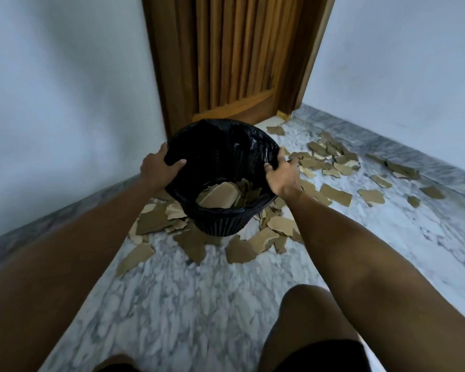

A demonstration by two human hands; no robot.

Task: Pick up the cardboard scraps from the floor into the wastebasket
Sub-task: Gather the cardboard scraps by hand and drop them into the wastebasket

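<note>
Scraps (240,249) of torn brown cardboard lie on the marble floor (188,304), and we see them past our bent knee (309,302) in dark shorts (322,355) at the bottom edge. The nearest pieces sit loose on the floor just ahead of us. More crowd around the base of the bin (220,224), some touching it on the left and right.

We hold the bin with both arms stretched forward. Our left hand (159,167) grips the left side of the rim, fingers curled over the black liner (215,151) with the thumb inside. Our right hand (282,175) grips the right side of the rim the same way, fingers clamped on liner and rim together. The bin tilts its mouth toward us, so we look down into it and see several scraps already lying at the bottom.

Farther off, to the right, another scatter of scraps spreads over the floor toward the wall (403,76). Behind the bin stands a wooden door (234,55) in the corner, with a pale wall on each side.
</note>
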